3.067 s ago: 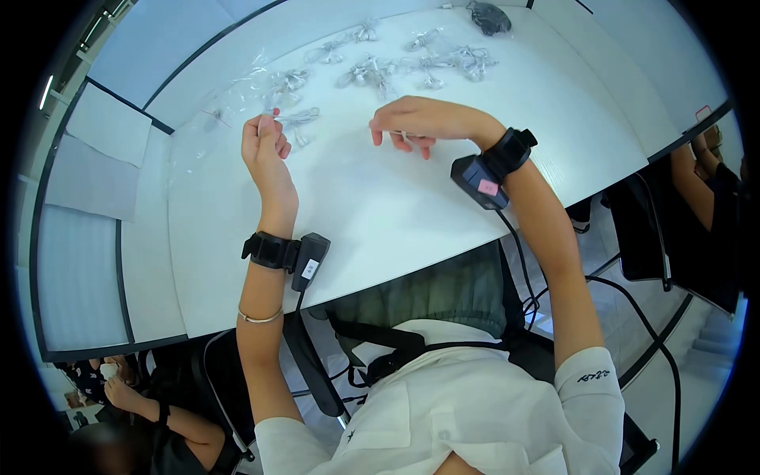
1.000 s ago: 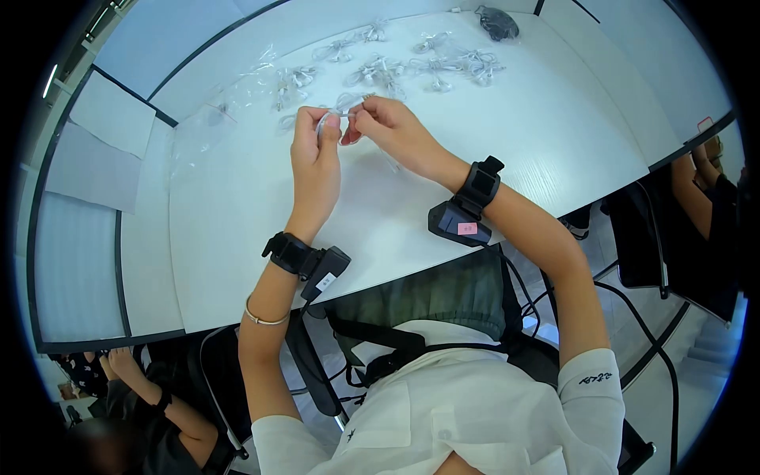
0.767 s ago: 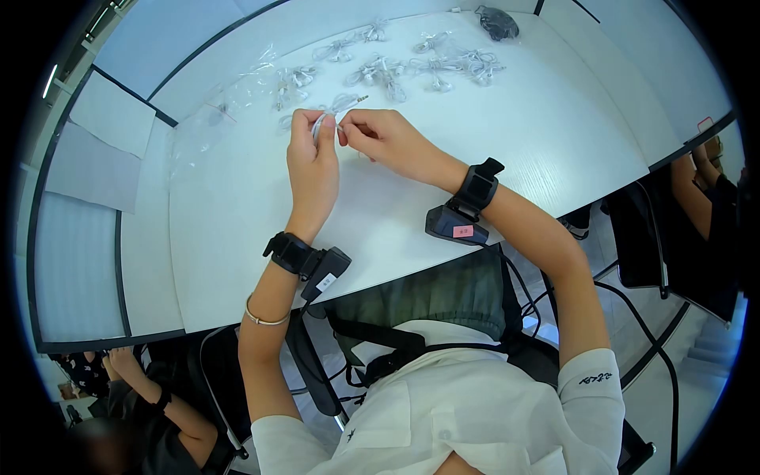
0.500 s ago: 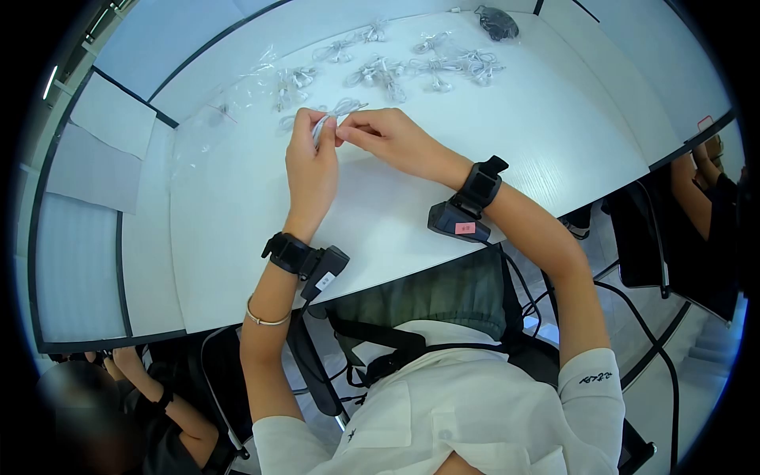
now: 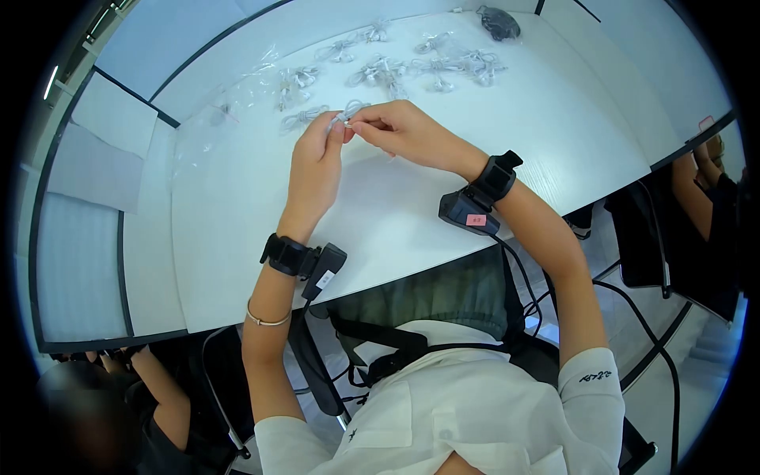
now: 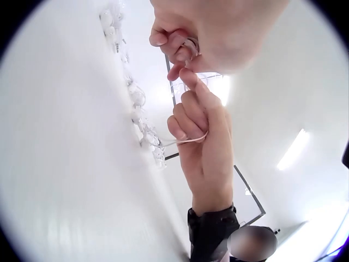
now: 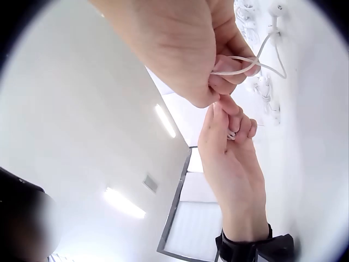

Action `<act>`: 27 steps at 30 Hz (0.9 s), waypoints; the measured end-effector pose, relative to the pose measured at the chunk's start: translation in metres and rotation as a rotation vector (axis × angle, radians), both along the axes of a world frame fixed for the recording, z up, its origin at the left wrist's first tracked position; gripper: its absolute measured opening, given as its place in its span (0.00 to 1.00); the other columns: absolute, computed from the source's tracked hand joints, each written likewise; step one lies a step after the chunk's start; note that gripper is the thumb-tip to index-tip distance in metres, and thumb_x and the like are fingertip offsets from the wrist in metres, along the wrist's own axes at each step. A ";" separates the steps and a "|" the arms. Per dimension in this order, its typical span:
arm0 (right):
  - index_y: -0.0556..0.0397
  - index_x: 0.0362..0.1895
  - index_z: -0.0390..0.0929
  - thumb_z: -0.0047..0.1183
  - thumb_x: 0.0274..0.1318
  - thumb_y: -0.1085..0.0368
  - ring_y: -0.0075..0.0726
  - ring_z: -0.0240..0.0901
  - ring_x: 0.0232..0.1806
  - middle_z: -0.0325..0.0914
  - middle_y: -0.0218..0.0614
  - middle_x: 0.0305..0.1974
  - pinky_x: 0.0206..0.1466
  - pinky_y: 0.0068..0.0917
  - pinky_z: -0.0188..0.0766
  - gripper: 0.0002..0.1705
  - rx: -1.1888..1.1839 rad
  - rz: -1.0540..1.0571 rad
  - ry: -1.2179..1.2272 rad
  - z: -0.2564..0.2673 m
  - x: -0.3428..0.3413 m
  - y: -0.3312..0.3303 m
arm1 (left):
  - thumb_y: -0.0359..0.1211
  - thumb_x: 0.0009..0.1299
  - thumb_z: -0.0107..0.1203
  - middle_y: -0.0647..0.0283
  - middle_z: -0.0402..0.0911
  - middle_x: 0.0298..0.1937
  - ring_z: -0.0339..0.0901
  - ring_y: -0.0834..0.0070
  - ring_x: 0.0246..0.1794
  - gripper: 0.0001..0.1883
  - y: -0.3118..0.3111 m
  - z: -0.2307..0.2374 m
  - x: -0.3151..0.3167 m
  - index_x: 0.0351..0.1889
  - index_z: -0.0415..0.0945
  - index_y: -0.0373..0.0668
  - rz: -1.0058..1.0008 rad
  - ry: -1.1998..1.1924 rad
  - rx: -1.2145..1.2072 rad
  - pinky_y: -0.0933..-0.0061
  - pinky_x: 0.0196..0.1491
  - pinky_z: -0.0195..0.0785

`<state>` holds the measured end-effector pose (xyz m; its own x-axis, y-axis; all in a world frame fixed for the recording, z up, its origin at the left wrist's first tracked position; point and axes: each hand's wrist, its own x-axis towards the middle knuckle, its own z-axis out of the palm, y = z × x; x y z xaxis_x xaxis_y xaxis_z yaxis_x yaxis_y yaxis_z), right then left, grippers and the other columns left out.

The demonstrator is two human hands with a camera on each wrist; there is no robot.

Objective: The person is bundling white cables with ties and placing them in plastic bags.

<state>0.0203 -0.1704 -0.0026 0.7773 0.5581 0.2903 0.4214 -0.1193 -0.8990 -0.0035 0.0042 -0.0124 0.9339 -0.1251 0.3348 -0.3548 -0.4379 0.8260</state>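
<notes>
Above the table, the left hand (image 5: 315,176) grips a small coiled white cable (image 5: 353,106) between thumb and fingers. The right hand (image 5: 412,136) meets it fingertip to fingertip and pinches part of the same cable. In the right wrist view, a thin white cable (image 7: 270,37) loops out of the right hand (image 7: 174,43), its fingers curled round it; the left hand (image 7: 234,164) is below. From the left wrist view, a strand (image 6: 185,141) runs across the curled fingers of the right hand (image 6: 204,142). The exact spot where the fingertips meet is partly hidden.
Several bundled white cables (image 5: 378,71) lie towards the back of the table (image 5: 412,214). Clear plastic bags (image 5: 226,115) are at the left, and a dark bundle (image 5: 499,24) sits at the back right. One cable bundle (image 5: 299,119) lies beside the left hand.
Both hands came together from apart and now meet over the coiled cable. Over the last half second the right hand rose slightly, and its wrist shifted right.
</notes>
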 end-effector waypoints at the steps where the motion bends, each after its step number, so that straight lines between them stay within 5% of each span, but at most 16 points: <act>1: 0.59 0.37 0.78 0.44 0.61 0.60 0.18 0.57 0.21 0.69 0.28 0.21 0.24 0.20 0.59 0.15 -0.003 0.002 0.023 0.002 -0.001 -0.002 | 0.35 0.73 0.40 0.55 0.78 0.36 0.75 0.70 0.38 0.15 0.000 0.000 -0.001 0.47 0.71 0.33 0.001 -0.012 0.034 0.73 0.43 0.65; 5: 0.58 0.35 0.78 0.43 0.61 0.58 0.19 0.58 0.20 0.69 0.26 0.21 0.23 0.20 0.60 0.16 0.005 0.016 0.029 0.000 0.003 -0.004 | 0.29 0.71 0.40 0.52 0.75 0.37 0.74 0.57 0.36 0.13 -0.001 0.009 -0.005 0.48 0.71 0.33 -0.013 -0.119 0.207 0.67 0.41 0.66; 14: 0.55 0.26 0.78 0.44 0.62 0.53 0.17 0.56 0.15 0.64 0.24 0.14 0.21 0.18 0.57 0.21 -0.058 -0.015 0.085 0.002 0.004 -0.003 | 0.21 0.63 0.43 0.53 0.69 0.32 0.69 0.56 0.35 0.09 -0.004 0.010 -0.009 0.38 0.72 0.36 -0.058 -0.265 0.615 0.59 0.40 0.62; 24: 0.54 0.17 0.75 0.48 0.59 0.49 0.17 0.59 0.17 0.66 0.24 0.15 0.21 0.17 0.59 0.25 -0.073 -0.071 0.093 0.000 0.009 -0.006 | 0.26 0.65 0.48 0.56 0.70 0.28 0.68 0.58 0.33 0.04 -0.004 0.009 -0.005 0.32 0.72 0.34 -0.160 -0.314 0.521 0.60 0.39 0.61; 27: 0.56 0.15 0.74 0.52 0.55 0.49 0.17 0.57 0.15 0.65 0.27 0.11 0.20 0.18 0.54 0.26 -0.185 -0.252 -0.077 0.003 0.006 -0.007 | 0.27 0.66 0.49 0.55 0.72 0.30 0.70 0.58 0.31 0.06 -0.004 0.010 -0.007 0.34 0.73 0.32 -0.176 -0.235 0.520 0.64 0.36 0.63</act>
<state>0.0262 -0.1769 0.0000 0.8774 0.4001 0.2647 0.4236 -0.3871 -0.8190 -0.0105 -0.0002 -0.0028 0.7927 -0.4738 0.3836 -0.6059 -0.6819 0.4097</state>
